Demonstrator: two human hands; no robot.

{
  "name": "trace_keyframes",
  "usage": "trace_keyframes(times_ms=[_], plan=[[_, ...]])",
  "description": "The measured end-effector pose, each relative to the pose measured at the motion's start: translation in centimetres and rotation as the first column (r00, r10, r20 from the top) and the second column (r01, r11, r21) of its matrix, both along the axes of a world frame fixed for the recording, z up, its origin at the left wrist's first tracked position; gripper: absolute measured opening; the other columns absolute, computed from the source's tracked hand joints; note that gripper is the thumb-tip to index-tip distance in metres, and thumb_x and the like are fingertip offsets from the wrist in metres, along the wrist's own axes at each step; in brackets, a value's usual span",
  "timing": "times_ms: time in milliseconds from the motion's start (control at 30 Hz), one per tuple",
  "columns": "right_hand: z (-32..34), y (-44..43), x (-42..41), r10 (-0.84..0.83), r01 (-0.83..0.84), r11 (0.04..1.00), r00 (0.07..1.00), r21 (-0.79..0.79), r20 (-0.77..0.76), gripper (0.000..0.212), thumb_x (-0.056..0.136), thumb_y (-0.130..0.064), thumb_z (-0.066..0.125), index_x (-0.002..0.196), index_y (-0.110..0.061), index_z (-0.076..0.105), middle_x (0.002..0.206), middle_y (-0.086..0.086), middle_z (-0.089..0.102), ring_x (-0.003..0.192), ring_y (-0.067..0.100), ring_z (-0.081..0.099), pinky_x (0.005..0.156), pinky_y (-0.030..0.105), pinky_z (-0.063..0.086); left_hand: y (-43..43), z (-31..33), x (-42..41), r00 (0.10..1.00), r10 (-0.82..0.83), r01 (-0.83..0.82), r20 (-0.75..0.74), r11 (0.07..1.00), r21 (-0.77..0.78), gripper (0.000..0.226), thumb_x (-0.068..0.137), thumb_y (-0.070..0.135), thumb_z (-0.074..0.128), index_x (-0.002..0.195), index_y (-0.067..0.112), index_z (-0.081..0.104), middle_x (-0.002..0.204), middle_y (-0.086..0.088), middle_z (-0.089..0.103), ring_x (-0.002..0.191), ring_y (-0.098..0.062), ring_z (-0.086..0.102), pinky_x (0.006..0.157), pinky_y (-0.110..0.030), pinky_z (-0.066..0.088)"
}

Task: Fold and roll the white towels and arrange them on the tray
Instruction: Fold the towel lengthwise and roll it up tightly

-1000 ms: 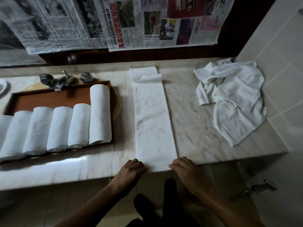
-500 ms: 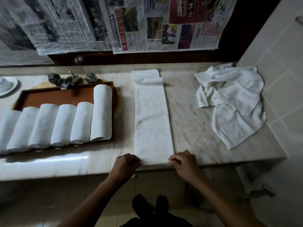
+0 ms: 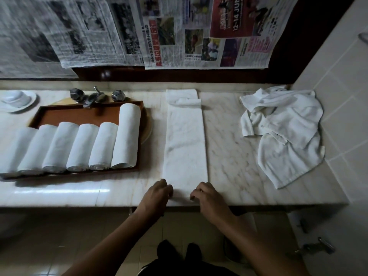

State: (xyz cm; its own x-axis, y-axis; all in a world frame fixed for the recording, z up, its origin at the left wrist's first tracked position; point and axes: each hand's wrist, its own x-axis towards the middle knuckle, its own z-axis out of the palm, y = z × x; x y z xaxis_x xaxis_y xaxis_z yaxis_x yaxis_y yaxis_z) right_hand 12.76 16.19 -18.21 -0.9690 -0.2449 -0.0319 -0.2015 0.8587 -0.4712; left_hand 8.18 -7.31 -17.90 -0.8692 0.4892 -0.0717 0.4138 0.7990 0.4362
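- Countertop of pale veined marble (image 3: 229, 156) spans the view from 9 to 3 o'clock, with its front edge just ahead of the person.
- Newspaper sheets (image 3: 199, 32) hang along the dark wall at 12 o'clock, above the counter's back edge.
- Crumpled heap of white towels (image 3: 282, 136) lies at 2 o'clock on the counter, against the tiled side wall and well apart from the tray.
- Rectangular brown wooden tray (image 3: 83, 116) sits at 9 o'clock on the counter, its bare brown floor showing along the far side.
- Six rolled white towels (image 3: 79, 146) lie side by side in the tray's near half, touching one another. The one at the 3 o'clock end is longer and reaches further toward 12 o'clock.
- Long white folded towel (image 3: 185, 140) lies flat as a narrow strip at the centre, running from 6 to 12 o'clock between tray and heap. Its far end is bunched into a small fold.
- Left hand (image 3: 157, 196) is at the strip's near left corner, fingers curled down and gripping the towel's edge.
- Right hand (image 3: 209, 196) is at the near right corner, fingers curled likewise on the same edge — towel shows between the two hands.
- Chrome tap with two faceted knobs (image 3: 93, 96) stands just beyond the tray, on its 12 o'clock side.
- Small round white dish (image 3: 17, 98) sits at 10 o'clock, near the frame's edge.
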Motion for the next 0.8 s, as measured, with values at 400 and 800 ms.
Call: trace_keyframes(times_ms=[400, 800], plan=[[-0.7, 1.3, 1.0, 0.183, -0.175, 0.981, 0.978, 0.08, -0.104, 0.041, 0.075, -0.006, 0.053, 0.11, -0.024, 0.064, 0.104, -0.004, 0.056, 0.092, 0.019, 0.052, 0.072, 0.029, 0.046, -2.1, -1.0, 0.4, 0.913, -0.387, 0.374, -0.127, 0.92, -0.12, 0.04, 0.068, 0.007, 0.07, 0.106, 0.018, 0.064, 0.101, 0.002, 0.054, 0.092, -0.022, 0.053, 0.079, -0.034, 0.048], [-1.7, 2.6, -0.3, 0.253, -0.235, 0.964, 0.954, 0.123, -0.161, 0.041, 0.077, -0.004, 0.067, 0.111, -0.026, 0.065, 0.101, -0.007, 0.06, 0.089, 0.018, 0.057, 0.068, 0.03, 0.045, -3.3, -1.6, -1.1, 0.871, -0.473, 0.464, -0.131, 0.881, -0.096, 0.037, 0.083, 0.012, 0.069, 0.12, 0.014, 0.065, 0.109, -0.001, 0.059, 0.098, -0.023, 0.057, 0.077, -0.036, 0.05]])
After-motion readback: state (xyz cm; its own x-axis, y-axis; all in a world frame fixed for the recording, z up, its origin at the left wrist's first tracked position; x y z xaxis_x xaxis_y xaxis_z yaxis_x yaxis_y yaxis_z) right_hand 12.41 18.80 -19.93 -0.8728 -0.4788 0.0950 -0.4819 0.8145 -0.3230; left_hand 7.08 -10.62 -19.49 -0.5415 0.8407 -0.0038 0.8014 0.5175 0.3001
